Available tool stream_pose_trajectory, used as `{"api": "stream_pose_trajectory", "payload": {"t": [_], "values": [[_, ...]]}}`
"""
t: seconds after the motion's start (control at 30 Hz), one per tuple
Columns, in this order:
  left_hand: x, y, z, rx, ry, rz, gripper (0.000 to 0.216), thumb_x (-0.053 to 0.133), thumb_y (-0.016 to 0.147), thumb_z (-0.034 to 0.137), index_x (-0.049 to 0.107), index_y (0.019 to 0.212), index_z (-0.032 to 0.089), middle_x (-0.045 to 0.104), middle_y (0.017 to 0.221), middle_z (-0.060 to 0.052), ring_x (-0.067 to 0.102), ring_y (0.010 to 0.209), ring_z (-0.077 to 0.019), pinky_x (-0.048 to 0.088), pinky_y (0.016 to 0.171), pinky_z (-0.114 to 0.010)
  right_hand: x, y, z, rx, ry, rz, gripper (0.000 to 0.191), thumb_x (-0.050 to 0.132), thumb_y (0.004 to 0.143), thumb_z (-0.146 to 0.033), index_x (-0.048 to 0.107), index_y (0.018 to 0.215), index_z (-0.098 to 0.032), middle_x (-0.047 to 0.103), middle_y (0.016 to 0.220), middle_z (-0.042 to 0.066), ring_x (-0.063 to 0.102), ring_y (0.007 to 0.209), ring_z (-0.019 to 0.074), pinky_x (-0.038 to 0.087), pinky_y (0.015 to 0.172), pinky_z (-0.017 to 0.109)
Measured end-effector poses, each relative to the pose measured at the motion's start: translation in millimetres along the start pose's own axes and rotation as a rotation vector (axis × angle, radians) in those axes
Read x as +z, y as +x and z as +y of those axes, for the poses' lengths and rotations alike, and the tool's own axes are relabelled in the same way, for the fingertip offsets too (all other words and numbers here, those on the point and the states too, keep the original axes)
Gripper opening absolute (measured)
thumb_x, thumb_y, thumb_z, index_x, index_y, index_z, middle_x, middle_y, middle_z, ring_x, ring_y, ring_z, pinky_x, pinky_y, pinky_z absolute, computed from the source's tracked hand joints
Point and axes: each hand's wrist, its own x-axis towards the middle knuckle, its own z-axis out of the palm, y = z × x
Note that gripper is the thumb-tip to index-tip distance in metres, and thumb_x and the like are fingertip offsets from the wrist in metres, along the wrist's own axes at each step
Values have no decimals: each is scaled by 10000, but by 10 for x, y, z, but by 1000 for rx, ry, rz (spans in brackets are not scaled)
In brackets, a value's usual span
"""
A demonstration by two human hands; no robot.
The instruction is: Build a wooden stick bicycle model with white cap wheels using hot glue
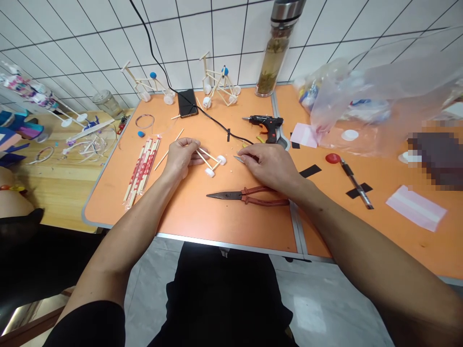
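My left hand [183,155] is closed on a small frame of thin wooden sticks with white round caps [213,164] at the ends, held just above the orange table [202,212]. My right hand [269,166] lies on the table to the right of it, fingers curled over a small grey blade-like piece [238,158]. Red-handled long-nose pliers [249,195] lie right below my right hand, tips pointing left. A black hot glue gun [269,126] rests beyond my right hand, its black cord running off to the back left.
Wrapped chopsticks [142,169] lie left of my left hand. Two stick models [219,84], a phone [187,102] and a tall bottle [277,48] stand at the back. Plastic bags [361,101], a red cap [333,158], a knife [356,184] and pink paper [415,208] cover the right side.
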Motion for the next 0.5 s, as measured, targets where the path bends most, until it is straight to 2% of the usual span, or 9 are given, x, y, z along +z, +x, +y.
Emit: {"api": "stream_pose_trajectory", "payload": {"t": [0.2,0.4,0.5], "values": [[2,15,-10,11,2,5,121,797,950,197,690,895,182,875,884,-114,858,726,-224,662,633,-269,-8,0,-9,-6,6,-1,344,596,1130,-266,929,1214,-252,909,1315,80,844,1234,356,628,1015,477],[13,19,4,-8,0,20,155,853,944,188,706,899,172,866,867,-104,856,718,-218,689,689,-287,-19,1,-21,1,7,-14,346,593,1138,-265,929,1217,-252,906,1321,81,838,1248,353,614,1012,465],[23,8,22,-10,-5,27,128,786,981,145,706,882,161,859,846,-104,837,666,-203,677,654,-270,-20,5,-21,-1,2,-15,347,589,1132,-254,929,1201,-246,908,1309,83,839,1233,352,608,994,459]]}}
